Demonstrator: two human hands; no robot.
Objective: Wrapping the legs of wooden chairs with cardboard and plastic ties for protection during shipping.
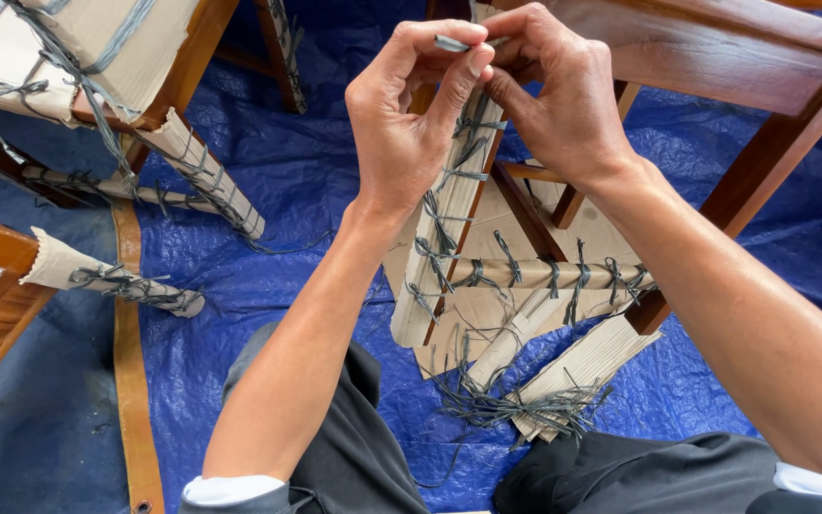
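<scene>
Both my hands meet at the top of a wooden chair leg wrapped in cardboard point(449, 238) and bound with grey plastic string. My left hand point(409, 114) pinches a strand of the grey string point(454, 43) between thumb and forefinger. Touching it from the right, my right hand point(554, 90) grips the same strand against the leg's upper end. A crossbar wrapped in cardboard point(544, 274) carries more string lashings. Loose cardboard strips and a tangle of cut string ends point(516, 405) lie below on the blue tarp.
Another wooden chair with cardboard-wrapped, string-tied legs point(206, 176) stands at the upper left. A third wrapped leg point(111, 281) pokes in from the left. A blue tarp point(278, 190) with a tan hem strip point(130, 371) covers the floor. My dark-trousered knees point(335, 457) are at the bottom.
</scene>
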